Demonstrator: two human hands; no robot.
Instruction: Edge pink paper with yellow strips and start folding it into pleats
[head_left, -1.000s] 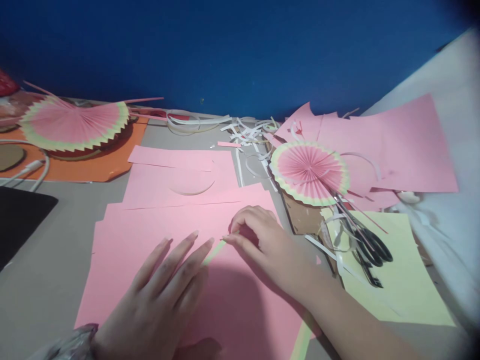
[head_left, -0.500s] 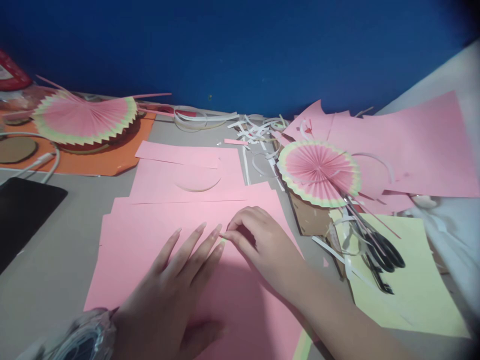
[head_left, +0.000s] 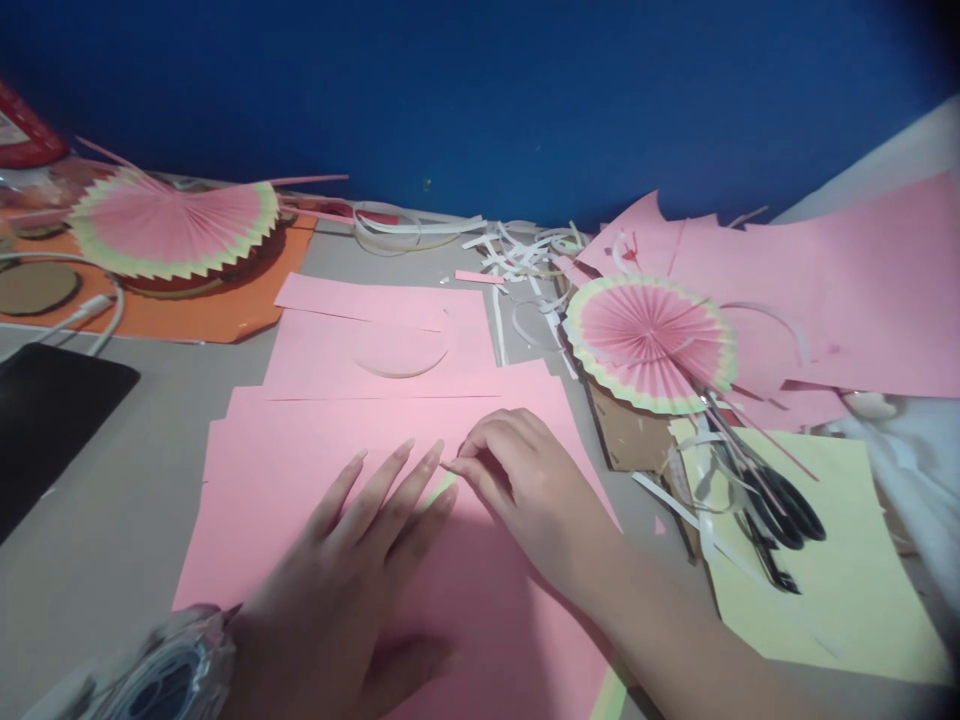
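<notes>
My left hand lies flat and open on a big pink paper sheet, fingers stretched forward. Just right of those fingertips my right hand is curled, its fingertips pinching a thin pale green strip that lies on the pink sheet. A watch shows on my left wrist at the bottom edge.
More pink sheets lie beyond. A pink-and-green pleated rosette sits right of centre, black scissors on a yellow sheet, paper scraps at the back, a half fan on orange paper far left, a black slab at left.
The view has shifted slightly, so everything sits a bit further right and up. Both hands stay on the pink sheet, the left slid slightly forward toward the right fingertips.
</notes>
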